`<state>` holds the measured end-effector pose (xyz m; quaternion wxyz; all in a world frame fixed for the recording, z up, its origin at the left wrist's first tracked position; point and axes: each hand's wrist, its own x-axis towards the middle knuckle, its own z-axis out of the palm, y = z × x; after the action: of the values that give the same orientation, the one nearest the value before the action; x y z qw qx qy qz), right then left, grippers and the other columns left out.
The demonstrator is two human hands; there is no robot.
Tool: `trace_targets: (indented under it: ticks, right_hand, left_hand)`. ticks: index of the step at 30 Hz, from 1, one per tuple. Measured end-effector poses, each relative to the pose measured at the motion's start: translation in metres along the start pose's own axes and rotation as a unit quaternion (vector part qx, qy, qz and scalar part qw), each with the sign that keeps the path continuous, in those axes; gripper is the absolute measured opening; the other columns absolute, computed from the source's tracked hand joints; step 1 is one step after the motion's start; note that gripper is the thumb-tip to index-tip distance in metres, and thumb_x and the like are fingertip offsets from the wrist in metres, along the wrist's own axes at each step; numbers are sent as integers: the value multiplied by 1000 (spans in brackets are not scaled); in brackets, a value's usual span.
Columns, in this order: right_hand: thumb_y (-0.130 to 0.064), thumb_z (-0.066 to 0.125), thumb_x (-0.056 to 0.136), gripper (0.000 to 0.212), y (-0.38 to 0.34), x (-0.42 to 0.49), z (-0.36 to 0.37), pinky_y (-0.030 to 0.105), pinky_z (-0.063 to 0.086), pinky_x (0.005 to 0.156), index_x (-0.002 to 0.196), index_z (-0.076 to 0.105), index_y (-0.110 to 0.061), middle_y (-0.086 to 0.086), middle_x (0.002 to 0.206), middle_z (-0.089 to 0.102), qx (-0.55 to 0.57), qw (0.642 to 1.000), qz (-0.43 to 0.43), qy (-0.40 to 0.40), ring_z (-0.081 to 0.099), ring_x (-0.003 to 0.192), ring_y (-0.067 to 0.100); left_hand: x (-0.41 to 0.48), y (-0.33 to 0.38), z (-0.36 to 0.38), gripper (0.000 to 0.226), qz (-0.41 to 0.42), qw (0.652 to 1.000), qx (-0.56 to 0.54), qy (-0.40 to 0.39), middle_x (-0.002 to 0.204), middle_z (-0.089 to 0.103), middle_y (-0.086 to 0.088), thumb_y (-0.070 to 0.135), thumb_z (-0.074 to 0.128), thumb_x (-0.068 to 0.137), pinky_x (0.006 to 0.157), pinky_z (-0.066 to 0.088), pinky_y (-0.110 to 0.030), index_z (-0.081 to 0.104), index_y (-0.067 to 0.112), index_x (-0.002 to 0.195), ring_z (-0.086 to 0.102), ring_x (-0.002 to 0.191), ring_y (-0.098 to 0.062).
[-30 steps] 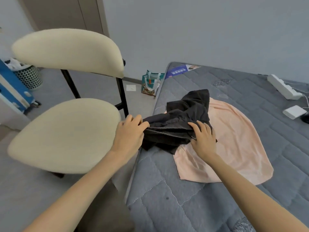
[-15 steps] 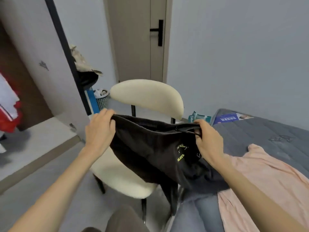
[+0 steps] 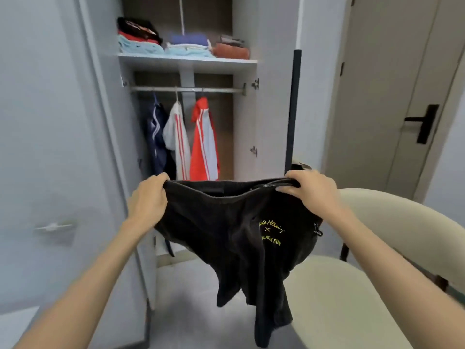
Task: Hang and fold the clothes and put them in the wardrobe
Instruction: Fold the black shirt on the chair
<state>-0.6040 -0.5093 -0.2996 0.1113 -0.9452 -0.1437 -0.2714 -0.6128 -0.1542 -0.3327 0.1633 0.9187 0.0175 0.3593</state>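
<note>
— Where are the black shorts (image 3: 226, 222)?
— Up in the air, stretched by the waistband before the open wardrobe (image 3: 271, 109). The legs hang over the left edge of the chair (image 3: 339, 311) seat.
— The fingers?
— The left hand (image 3: 148, 200) curls round the waistband's left end, fingers together. The right hand (image 3: 312, 192) pinches the right end.
— Inside?
— Jackets (image 3: 203, 142) on the rail (image 3: 161, 89), with folded piles (image 3: 186, 46) on the shelf (image 3: 187, 62) above.

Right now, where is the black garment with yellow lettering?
Centre of head view, the black garment hangs between left hand and right hand, before the open wardrobe.
</note>
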Motion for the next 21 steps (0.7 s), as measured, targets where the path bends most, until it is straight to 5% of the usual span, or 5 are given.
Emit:
trace_targets:
  ticks: [4, 7, 14, 18, 21]
  right_hand:
    - [-58, 57, 88, 34, -43, 7, 32, 33, 39, 61, 92, 61, -24, -5, 83, 61, -14, 986, -65, -155, 59, 86, 22]
    - [-44, 54, 96, 20, -63, 2, 56, 33, 32, 74, 105, 62, -29, -10, 94, 59, -31, 972, -116, -200, 56, 102, 21]
    - [-33, 48, 100, 23, -90, -2, 86, 36, 27, 84, 118, 61, -41, -6, 135, 40, -152, 965, -210, -45, 32, 109, 23]
    - [2, 57, 88, 44, -120, 11, 93, 34, 46, 72, 114, 65, -32, 2, 131, 44, -58, 962, -267, -8, 42, 104, 22]
    - [-31, 69, 76, 29, -149, 12, 94, 23, 45, 85, 104, 66, -25, -19, 119, 51, 234, 956, -172, -47, 50, 108, 3]
  left_hand:
    - [-31, -62, -14, 34, -2, 998, 53, -40, 77, 50, -6, -10, 38, 81, 62, 33, -38, 33, 22, 71, 54, 78, -37]
    - [-49, -92, -26, 35, 23, 996, 76, -41, 81, 55, -1, -11, 41, 76, 68, 30, -36, 43, 24, 74, 54, 84, -30]
    - [-66, -129, -41, 34, 160, 984, -40, -73, 90, 54, 10, -16, 49, 83, 75, 40, -30, 63, 14, 91, 54, 89, -20]
    - [-70, -111, -40, 28, 226, 967, -108, -50, 102, 62, 8, -10, 55, 89, 90, 44, -25, 65, 13, 102, 57, 97, -13]
    - [-68, -91, -40, 23, 214, 964, -154, -35, 105, 62, 12, 0, 54, 94, 92, 39, -12, 64, 16, 106, 54, 100, -1]
